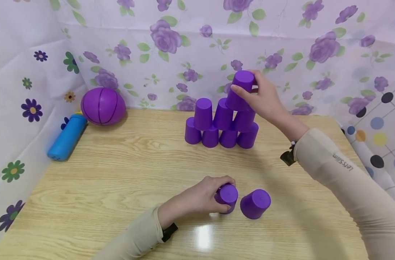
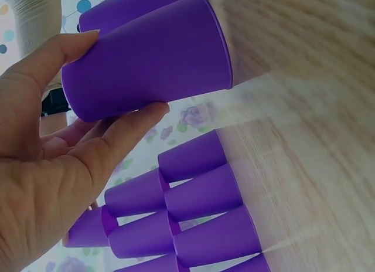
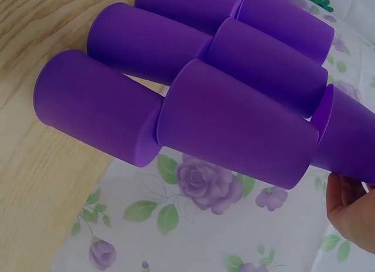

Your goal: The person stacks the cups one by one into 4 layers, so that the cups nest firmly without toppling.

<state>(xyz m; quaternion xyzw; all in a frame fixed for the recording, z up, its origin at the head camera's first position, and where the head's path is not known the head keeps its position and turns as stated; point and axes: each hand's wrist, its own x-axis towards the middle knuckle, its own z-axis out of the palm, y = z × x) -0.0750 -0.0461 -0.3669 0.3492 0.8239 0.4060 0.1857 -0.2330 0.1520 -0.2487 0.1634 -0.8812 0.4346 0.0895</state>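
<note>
A wall of upside-down purple cups stands at the back of the table: several in the bottom row (image 1: pixel 210 138) and three in the second row (image 1: pixel 203 113). Fingers and thumb of my right hand (image 1: pixel 265 95) grip another upside-down cup (image 1: pixel 239 101) at the top, over the two right-hand cups of the second row. In the right wrist view this held cup (image 3: pixel 348 137) meets the tier below at its rim. Nearer the front, my left hand (image 1: pixel 200 195) grips an upside-down purple cup (image 2: pixel 152 55) from its left side. One loose cup (image 1: pixel 255 204) stands just right of it.
A purple ball (image 1: pixel 103 106) sits in the back left corner, with a blue cylinder (image 1: pixel 67 137) lying beside it against the left sheet. Flowered sheeting (image 1: pixel 165 72) hangs behind the wooden table (image 1: pixel 126 173). A dotted sheet (image 1: pixel 386 133) hangs at the right.
</note>
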